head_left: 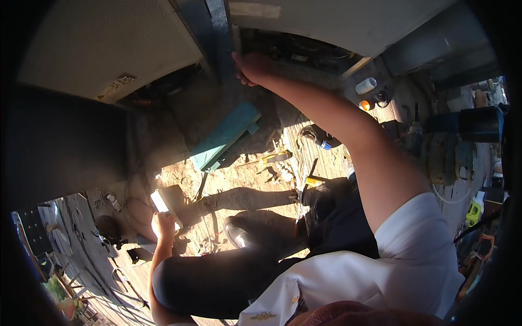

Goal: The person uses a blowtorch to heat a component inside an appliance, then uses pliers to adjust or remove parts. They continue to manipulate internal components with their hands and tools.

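Observation:
My left hand point(163, 224), low on the left, is closed around a flat, white, rectangular object point(159, 200) whose exact kind does not show. Far ahead in the shade, my outstretched right hand point(253, 69) has its fingers curled beside a grey metal post point(219, 38) and the lower edge of a light panel point(326, 22). What those fingers hold, if anything, is too dark to make out. Between the hands a teal case or cover point(227, 136) lies aslant on the ground. Near it is a screwdriver with a yellow-and-black handle point(275, 157).
A perforated panel point(114, 43) stands at the far left. To the right are a white can or jar point(366, 85), an orange-topped container point(365, 105) and a large cylinder point(443, 157). Cables and small parts litter the sunlit ground point(174, 176) around my shoe point(237, 232).

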